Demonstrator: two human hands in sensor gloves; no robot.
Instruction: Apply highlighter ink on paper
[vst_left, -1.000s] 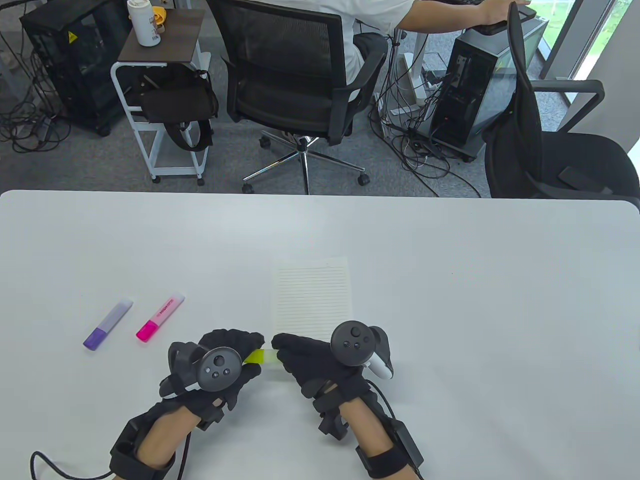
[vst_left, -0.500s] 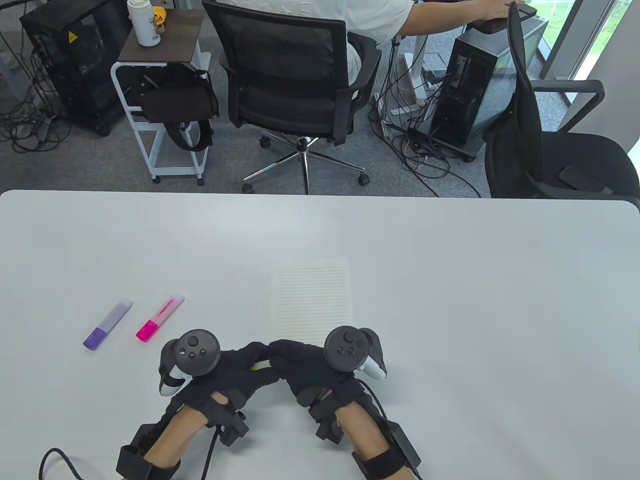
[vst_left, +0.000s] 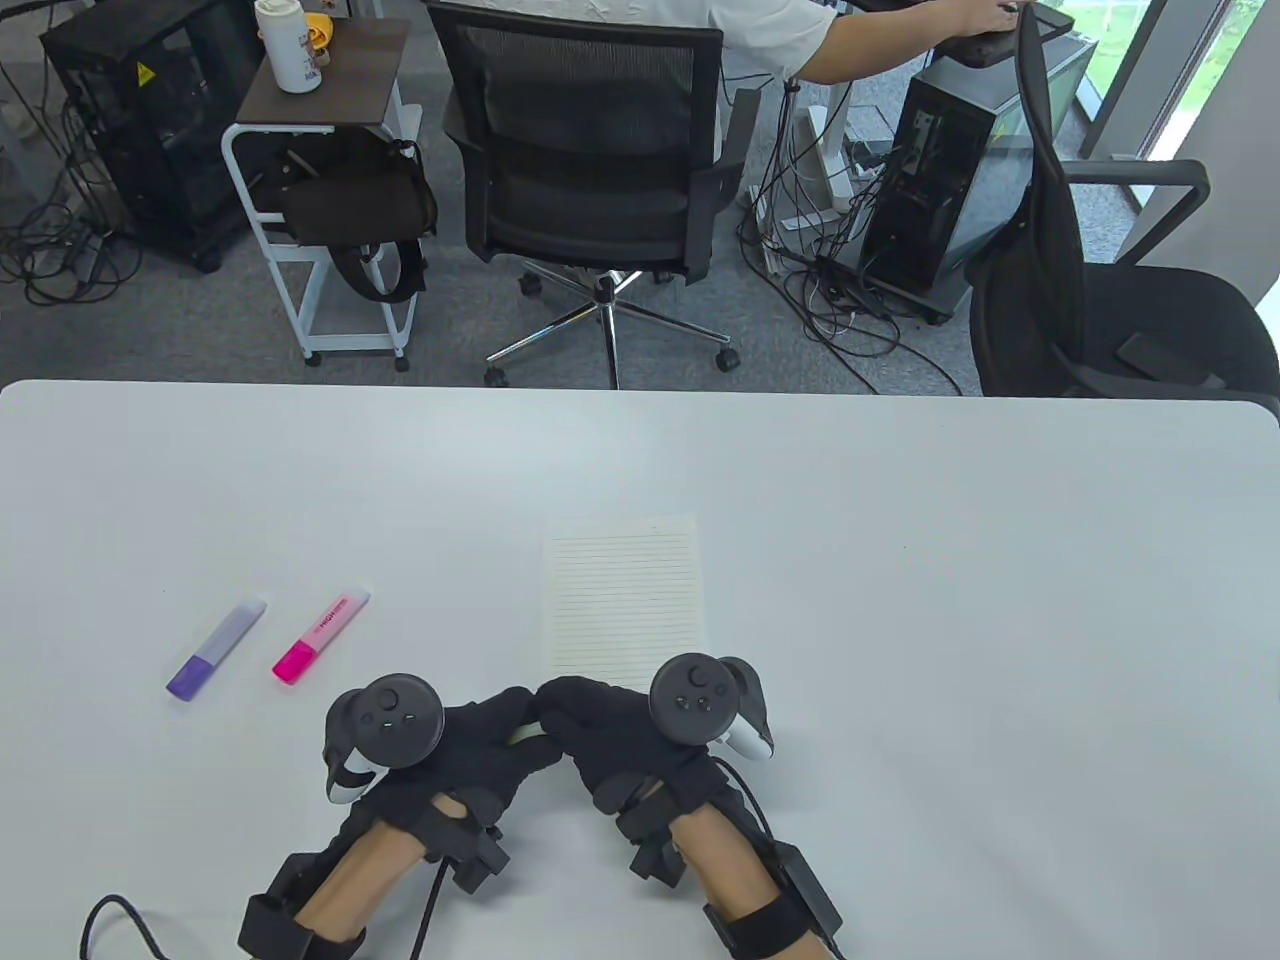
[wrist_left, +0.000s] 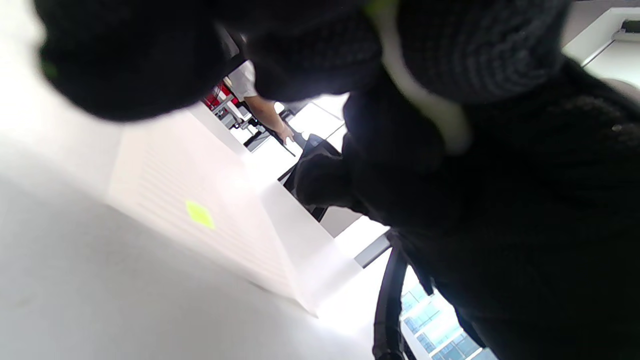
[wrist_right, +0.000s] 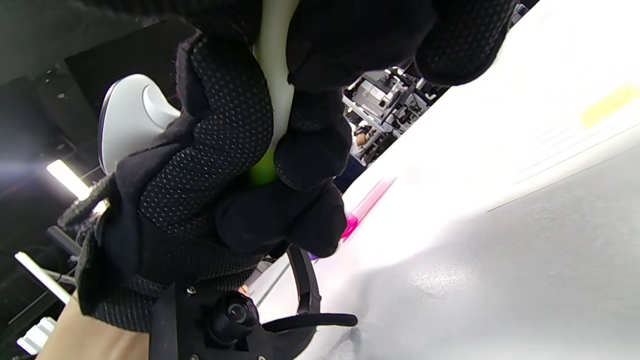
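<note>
A lined sheet of paper (vst_left: 625, 600) lies at mid-table; the left wrist view shows a small yellow ink patch (wrist_left: 200, 215) on it. Just below its near edge my left hand (vst_left: 508, 722) and right hand (vst_left: 560, 712) meet fingertip to fingertip. Both grip a yellow-green highlighter (vst_left: 526, 736), of which only a pale sliver shows between the gloves. In the right wrist view its white barrel (wrist_right: 272, 60) runs down to a green end (wrist_right: 263, 170) inside the curled fingers. I cannot see the tip or tell whether the cap is on.
A purple highlighter (vst_left: 215, 650) and a pink highlighter (vst_left: 320, 635) lie capped to the left of my hands. Beyond the table's far edge (vst_left: 640, 388) stand office chairs, a small cart and computer towers; a seated person reaches right.
My hands have come together, hiding the green cap and barrel that showed between them a second ago. The left hand has rolled, its tracker now facing up.
</note>
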